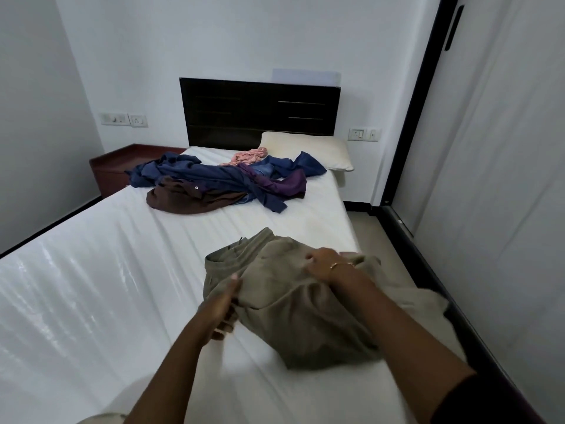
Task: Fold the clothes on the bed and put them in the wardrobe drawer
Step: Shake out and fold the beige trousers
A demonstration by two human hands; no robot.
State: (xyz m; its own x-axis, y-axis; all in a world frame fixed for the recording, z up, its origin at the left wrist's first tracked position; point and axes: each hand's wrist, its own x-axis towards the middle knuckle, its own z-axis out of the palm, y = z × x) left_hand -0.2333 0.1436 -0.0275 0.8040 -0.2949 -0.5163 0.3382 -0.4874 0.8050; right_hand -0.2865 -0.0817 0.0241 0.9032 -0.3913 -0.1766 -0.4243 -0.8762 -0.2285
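Head view: the khaki trousers [290,298] lie bunched on the bed [107,270] near its right edge, with both hands on them. The left hand [224,304] pinches the left side in a closed grip; the right hand [322,264] bunches cloth at the far right. A trailing part hangs over the bed's edge, so a tug may slide them floorward. Waistband points toward the headboard [260,111]; long axis runs back toward the person.

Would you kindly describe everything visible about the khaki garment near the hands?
The khaki garment is plain olive-tan woven cloth, apparently trousers, waistband toward the headboard. It lies crumpled on the white sheet near the bed's right edge, partly overhanging. The left hand grips its left side; the right hand grips its upper right.
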